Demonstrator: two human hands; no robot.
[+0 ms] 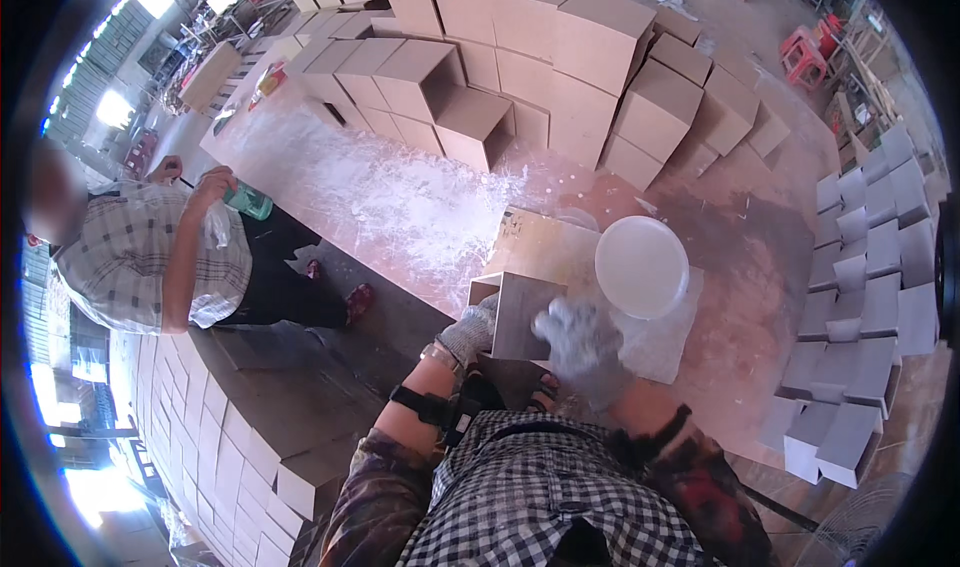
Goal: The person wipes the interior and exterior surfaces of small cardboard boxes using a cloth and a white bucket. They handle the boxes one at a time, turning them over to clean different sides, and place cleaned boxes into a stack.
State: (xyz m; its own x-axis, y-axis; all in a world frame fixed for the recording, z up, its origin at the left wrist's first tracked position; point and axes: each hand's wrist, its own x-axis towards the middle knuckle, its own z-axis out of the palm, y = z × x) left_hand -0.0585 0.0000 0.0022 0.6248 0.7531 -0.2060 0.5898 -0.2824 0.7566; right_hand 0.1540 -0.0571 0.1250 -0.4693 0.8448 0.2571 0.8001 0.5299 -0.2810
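Observation:
My left hand [470,331], in a grey work glove, grips the near left edge of a small open wooden box [518,312] that stands on the powder-dusted worktable [400,207]. On the box's front face my gloved right hand [578,342] presses; the picture is blurred there, so what it holds, if anything, does not show. Just right of the box stands a round white tub [641,267]. A flat board [535,242] lies behind the box.
Several stacked brown wooden boxes [520,57] fill the far side of the table. White-painted boxes [870,267] are piled on the right, more [215,447] at lower left. A person in a checked shirt [150,257] stands at the left holding a green bottle [250,203].

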